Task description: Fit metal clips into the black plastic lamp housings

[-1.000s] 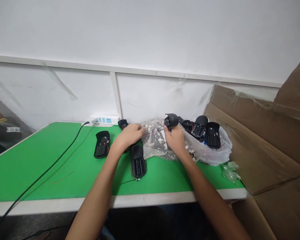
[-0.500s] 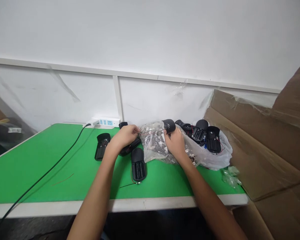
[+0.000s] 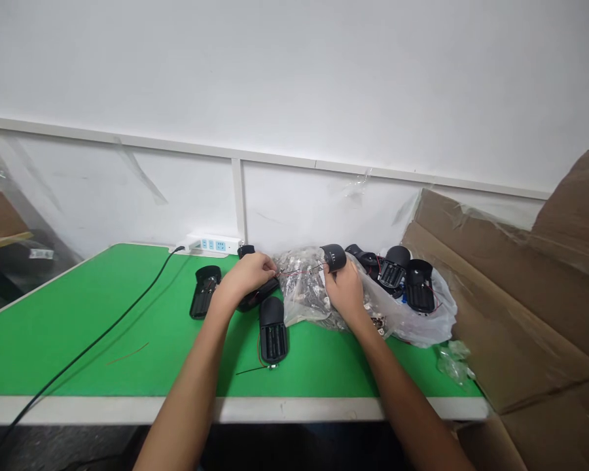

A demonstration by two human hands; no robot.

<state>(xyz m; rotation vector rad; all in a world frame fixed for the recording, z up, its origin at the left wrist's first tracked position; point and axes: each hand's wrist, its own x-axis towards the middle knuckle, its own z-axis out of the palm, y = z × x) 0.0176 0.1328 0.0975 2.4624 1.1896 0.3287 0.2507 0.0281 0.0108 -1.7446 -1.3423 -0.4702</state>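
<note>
The green-topped table (image 3: 93,356) stretches across the view, with a large brown cardboard box (image 3: 500,301) at its right end. On the table, near the wall, lies a clear plastic bag (image 3: 299,302) of small shiny parts, soft and likely to crumple or slide if leaned on. The right hand (image 3: 346,288) is up over that bag, curled with its fingers around a black case (image 3: 336,258), whose rounded outer face shows. The case looks like hard, hollow plastic: probably stiff, light, and a little slippery on its smooth curve, so a grip round the sides of the shell should suit it better than one on anything hanging from it. The left hand (image 3: 255,269) is at the bag's left edge, fingertips brought together in a pinch, apparently on the far end of the wires, though the tips are too small to be sure. Below that hand sits another case (image 3: 258,296), partly hidden; a third case (image 3: 273,330) lies in front with its battery slots facing up. Smallest are the thin wires (image 3: 299,270), running between the two hands: limp, easily bent, and probably fragile where they join, so they are best held lightly, without tugging.
</note>
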